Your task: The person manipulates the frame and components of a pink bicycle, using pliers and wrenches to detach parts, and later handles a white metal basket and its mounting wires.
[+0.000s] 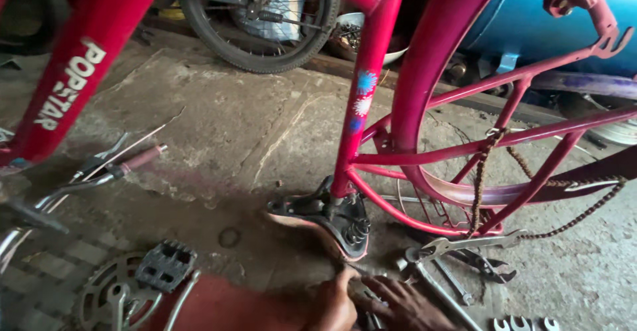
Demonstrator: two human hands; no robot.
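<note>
— Both hands work low at the frame's edge: the left hand (334,302) and the right hand (406,306) rest on small tools on the concrete floor (225,132). What each grip closes on cannot be told.

— Where's the saddle (325,219)?

— Just above the fingers, upside down under the pink bicycle frame (371,72). A steady, close hold seems wise; pliers (464,248) lie right beside.
</note>
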